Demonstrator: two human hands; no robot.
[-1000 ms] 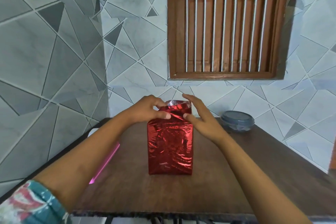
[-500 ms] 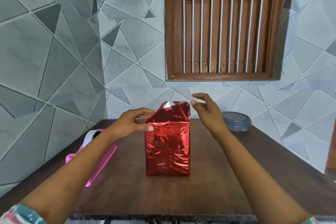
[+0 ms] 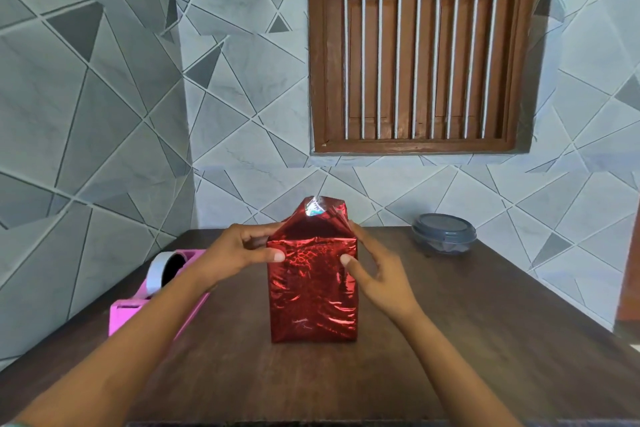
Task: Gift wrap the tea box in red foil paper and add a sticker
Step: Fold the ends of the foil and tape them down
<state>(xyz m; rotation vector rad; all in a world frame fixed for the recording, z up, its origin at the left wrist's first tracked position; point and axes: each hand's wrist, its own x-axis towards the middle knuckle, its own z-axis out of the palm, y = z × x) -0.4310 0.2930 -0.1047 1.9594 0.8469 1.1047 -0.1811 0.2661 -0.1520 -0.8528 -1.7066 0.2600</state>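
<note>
- Head view: a tea box (image 3: 313,288) is standing upright near the middle of a dark wooden table (image 3: 485,322), its sides already covered in crinkled red foil (image 3: 311,308).
- At the top of the tea box the foil is rising in a loose flap (image 3: 320,215), folded inward to a peak and not lying flat; a silvery glint is showing near the tip.
- The left hand (image 3: 239,250) is grasping the tea box at its upper left corner, thumb pressing on the front face and fingers curling round the side.
- The right hand (image 3: 377,270) is grasping the upper right corner, thumb pressing on the front face, forefinger lying along the sloping edge of the flap.
- A pink tape dispenser (image 3: 128,312) is sitting at the table's left edge, holding a white roll of tape (image 3: 156,274); the left forearm is crossing in front of it.
- A round tub (image 3: 443,234) with a grey lid is sitting closed by the back wall, well apart from the tea box; what it is holding cannot be made out.
</note>
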